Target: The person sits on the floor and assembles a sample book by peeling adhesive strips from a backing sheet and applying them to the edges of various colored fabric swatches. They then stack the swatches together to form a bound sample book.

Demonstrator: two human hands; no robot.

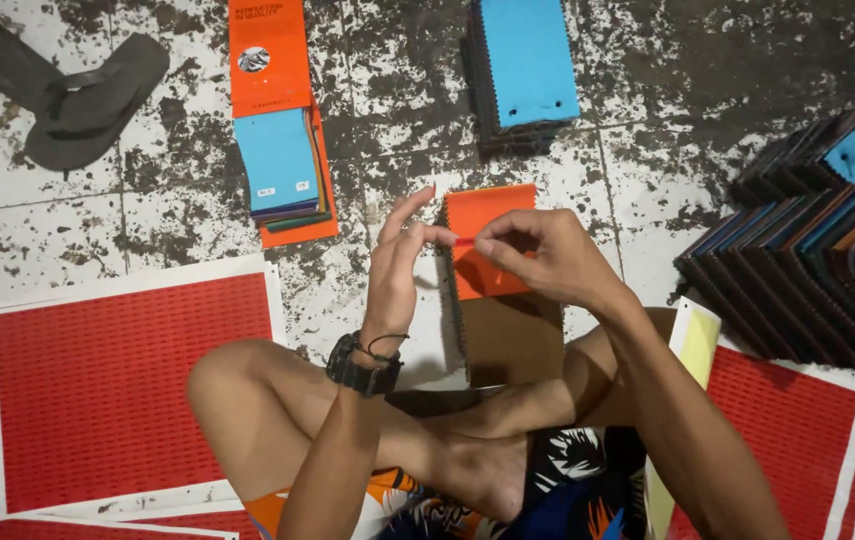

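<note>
Nearest the camera are the person's crossed bare legs [367, 420] in patterned shorts, with a black wristwatch [362, 365] on the left wrist. On the floor to either side lie red sheets with white borders, one large sheet [117, 385] at left, another [797, 440] at right. Above the knees, the left hand [397, 265] and the right hand [547, 260] meet, fingertips pinched together on a small red strip [463, 241], the other left fingers spread. Directly beneath them sits an orange swatch stack [482, 245] on a brown card [512, 340]. At right, a fanned row of dark-edged swatches [807, 270] shows blue and orange faces. Farther off lie an orange booklet with a light blue swatch [277, 150] on it and one blue-topped stack [527, 65]. Two grey sandals [67, 85] rest at the top left on stained white tiles.
</note>
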